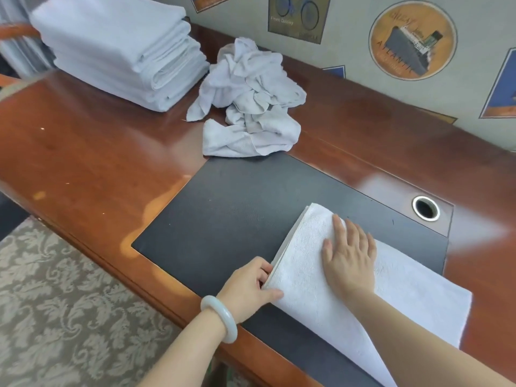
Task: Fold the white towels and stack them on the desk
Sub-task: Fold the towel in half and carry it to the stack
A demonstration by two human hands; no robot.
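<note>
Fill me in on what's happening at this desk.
A person is folding a white towel on the dark desk pad. The right hand lies flat on top of it, while the left hand pinches its folded edge. A stack of folded towels sits at the far left of the desk, a crumpled pile of unfolded ones beside it.
</note>
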